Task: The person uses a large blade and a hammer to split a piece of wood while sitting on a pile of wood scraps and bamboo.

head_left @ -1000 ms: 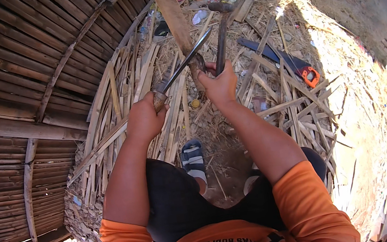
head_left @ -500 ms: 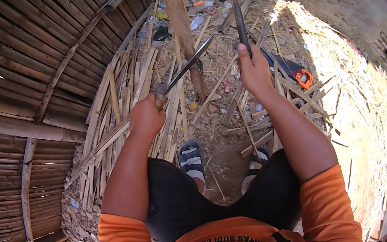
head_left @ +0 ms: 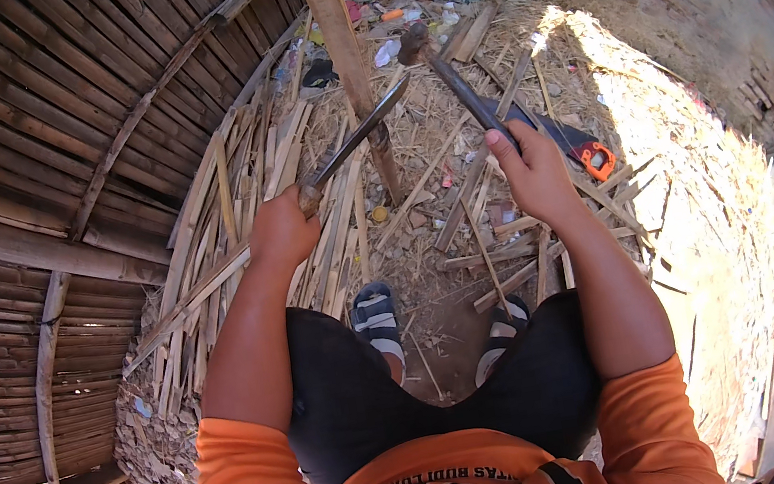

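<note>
Metal blade [head_left: 360,135] gripped mid-frame by the left hand [head_left: 284,230]; right hand [head_left: 536,170] grips a hammer [head_left: 455,79] whose stray swing could hit the left.

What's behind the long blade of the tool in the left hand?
Behind the blade, I see part of a wooden post and loose wood strips. The parts directly behind the blade are covered, so they can't be seen.

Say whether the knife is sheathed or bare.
Bare: the knife in the left hand shows uncovered metal out to its pointed tip.
</note>
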Demonstrator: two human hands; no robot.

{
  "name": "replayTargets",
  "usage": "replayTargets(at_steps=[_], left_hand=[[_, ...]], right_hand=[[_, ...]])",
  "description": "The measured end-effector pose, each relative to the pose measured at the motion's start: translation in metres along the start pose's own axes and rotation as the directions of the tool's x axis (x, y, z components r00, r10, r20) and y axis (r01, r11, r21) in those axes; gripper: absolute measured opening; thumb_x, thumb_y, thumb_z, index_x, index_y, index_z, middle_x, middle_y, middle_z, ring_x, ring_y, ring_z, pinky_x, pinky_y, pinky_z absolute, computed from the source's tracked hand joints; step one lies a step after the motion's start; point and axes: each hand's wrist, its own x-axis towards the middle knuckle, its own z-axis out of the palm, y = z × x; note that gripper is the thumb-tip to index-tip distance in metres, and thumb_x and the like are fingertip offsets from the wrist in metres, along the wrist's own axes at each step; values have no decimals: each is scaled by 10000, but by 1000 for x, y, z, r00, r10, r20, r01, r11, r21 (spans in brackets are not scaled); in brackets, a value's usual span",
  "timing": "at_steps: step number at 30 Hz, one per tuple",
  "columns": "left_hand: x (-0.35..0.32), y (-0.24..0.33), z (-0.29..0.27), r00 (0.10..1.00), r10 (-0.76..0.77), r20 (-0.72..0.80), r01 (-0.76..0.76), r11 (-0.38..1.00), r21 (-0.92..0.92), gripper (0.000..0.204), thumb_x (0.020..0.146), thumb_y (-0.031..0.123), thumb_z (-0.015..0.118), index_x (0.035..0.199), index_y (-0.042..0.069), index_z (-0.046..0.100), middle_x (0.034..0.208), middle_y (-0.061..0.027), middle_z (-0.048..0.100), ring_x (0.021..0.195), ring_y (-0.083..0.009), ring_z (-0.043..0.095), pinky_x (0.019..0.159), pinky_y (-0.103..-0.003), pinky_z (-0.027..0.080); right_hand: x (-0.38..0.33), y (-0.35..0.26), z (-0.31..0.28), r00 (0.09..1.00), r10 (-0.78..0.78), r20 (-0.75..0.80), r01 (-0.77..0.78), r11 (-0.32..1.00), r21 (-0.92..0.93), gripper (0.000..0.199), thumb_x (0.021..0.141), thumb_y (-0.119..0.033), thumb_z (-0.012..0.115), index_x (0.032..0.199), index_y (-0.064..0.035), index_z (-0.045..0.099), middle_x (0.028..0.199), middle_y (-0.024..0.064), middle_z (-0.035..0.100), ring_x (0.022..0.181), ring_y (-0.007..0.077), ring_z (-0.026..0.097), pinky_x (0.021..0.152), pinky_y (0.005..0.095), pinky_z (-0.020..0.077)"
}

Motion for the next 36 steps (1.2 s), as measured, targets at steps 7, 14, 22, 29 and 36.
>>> replayTargets(at_steps=[7,14,22,29,36], left_hand=[[-4,7,-6,999,-29,40,27,999,47,375,805,177,685,1159,55,662,967,-248,713,928,-436,682,849,-512,549],[-1,-1,-2,998,-16,56,13,999,53,423,795,180,692,1193,40,653,982,-263,707,940,-441,679,853,-520,541],[-2,-2,-6,999,-31,12,31,999,19,403,798,170,694,1176,36,659,974,-267,706,945,-439,678,859,-513,541],[-7,6,-7,999,-17,38,16,1000,24,446,781,154,682,1208,28,658,976,-273,705,944,-435,681,863,-509,543],[-3,0,0,1000,3,28,-3,1000,21,371,779,155,683,1128,30,672,962,-269,704,938,-439,676,855,-518,541]], right_hand=[[-2,14,7,998,21,57,-22,1000,21,438,1035,-428,558,1000,4,616,677,82,539,633,177,512,604,347,423],[-1,5,-6,993,47,112,-78,953,291,475,1037,-446,555,859,-7,529,653,57,490,630,136,487,596,331,410],[-3,50,-2,965,27,262,31,976,-217,442,1036,-427,547,942,-1,615,648,79,535,626,175,533,609,355,433],[4,4,-8,997,-22,-79,36,981,189,462,1041,-446,535,893,-10,573,662,58,524,619,161,497,595,348,420],[1,-4,-3,1000,8,-21,-9,999,-40,483,1031,-461,543,913,6,583,656,128,534,599,235,508,603,380,431]])
